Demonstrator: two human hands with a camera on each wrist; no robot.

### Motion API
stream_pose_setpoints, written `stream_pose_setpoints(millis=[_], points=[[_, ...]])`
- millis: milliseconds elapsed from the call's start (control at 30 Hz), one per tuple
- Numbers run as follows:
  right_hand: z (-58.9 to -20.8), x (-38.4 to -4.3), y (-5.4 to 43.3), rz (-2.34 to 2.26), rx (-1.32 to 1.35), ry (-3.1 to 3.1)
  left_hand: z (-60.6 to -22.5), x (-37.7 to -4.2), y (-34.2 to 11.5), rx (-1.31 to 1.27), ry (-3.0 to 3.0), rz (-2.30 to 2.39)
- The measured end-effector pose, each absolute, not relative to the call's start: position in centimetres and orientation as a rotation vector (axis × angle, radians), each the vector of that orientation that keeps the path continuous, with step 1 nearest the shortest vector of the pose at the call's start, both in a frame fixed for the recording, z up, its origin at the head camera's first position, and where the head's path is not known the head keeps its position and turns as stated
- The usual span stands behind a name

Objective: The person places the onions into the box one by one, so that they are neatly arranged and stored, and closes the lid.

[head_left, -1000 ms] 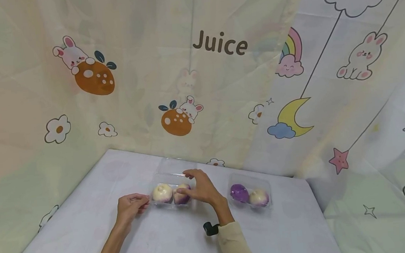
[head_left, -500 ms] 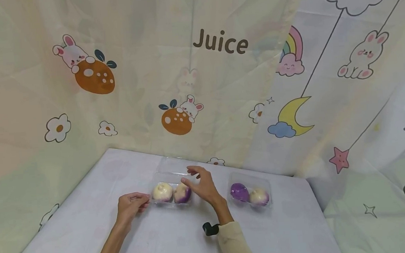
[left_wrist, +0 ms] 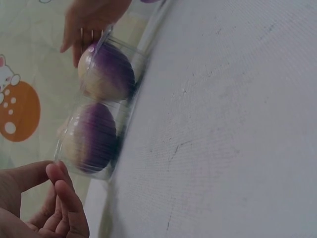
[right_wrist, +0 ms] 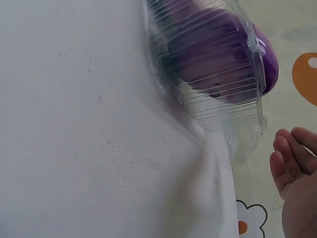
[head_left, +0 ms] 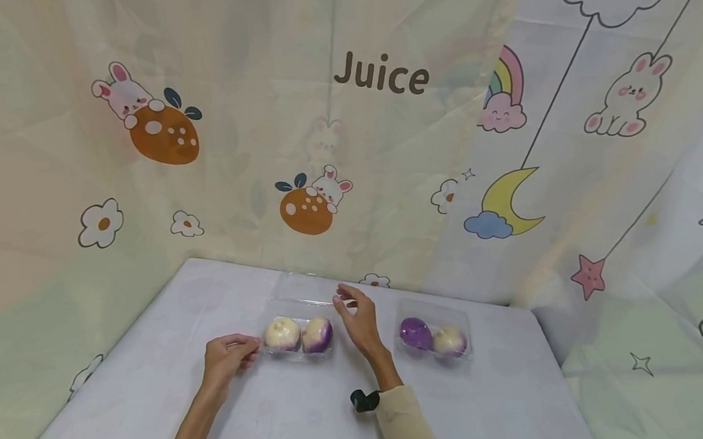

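Note:
A clear plastic clamshell container point(head_left: 291, 356) stands on the table with its lid raised at the back. In it sit two round cream-and-purple vegetables, the left turnip-like one point(head_left: 283, 334) and the right turnip-like one point(head_left: 317, 335). My left hand point(head_left: 229, 359) pinches the container's left rim between thumb and fingers, as the left wrist view confirms. Just off the right end of the container, my right hand point(head_left: 359, 319) hovers with fingers loosely bent, holding nothing. In the right wrist view its fingers point(right_wrist: 292, 153) are apart from the plastic rim point(right_wrist: 261, 106).
To the right stands a second clear container point(head_left: 466, 321), holding a purple vegetable point(head_left: 415, 334) and a cream one point(head_left: 449, 342). A white cloth covers the table point(head_left: 318, 422). Printed curtains point(head_left: 385, 175) hang right behind its back edge.
My right hand has drawn back to the right, away from the right-hand vegetable and out from over the container. My left hand has stayed at the rim.

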State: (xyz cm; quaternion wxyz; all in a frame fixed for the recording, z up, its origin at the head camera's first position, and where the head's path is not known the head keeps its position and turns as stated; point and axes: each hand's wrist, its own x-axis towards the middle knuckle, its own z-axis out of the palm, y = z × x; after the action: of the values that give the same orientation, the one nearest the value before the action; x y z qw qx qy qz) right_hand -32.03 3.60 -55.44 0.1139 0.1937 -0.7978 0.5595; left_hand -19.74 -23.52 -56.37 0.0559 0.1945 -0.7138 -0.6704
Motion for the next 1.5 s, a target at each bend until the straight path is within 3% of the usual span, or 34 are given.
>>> stream_pose_setpoints(millis=[533, 967, 1500], points=[[-57.0, -32.4, 4.0, 2.054, 0.371, -2.345, -56.9, -19.6, -23.6, 0.591, -2.161, -2.026], [-52.4, -30.2, 4.6, 2.244, 0.381, -2.32, -56.3, -19.9, -23.7, 0.567, -2.171, -2.006], [-52.5, -30.7, 4.6, 2.293, 0.328, -2.206, -56.6, -19.9, -23.6, 0.59, -2.163, -2.016]])
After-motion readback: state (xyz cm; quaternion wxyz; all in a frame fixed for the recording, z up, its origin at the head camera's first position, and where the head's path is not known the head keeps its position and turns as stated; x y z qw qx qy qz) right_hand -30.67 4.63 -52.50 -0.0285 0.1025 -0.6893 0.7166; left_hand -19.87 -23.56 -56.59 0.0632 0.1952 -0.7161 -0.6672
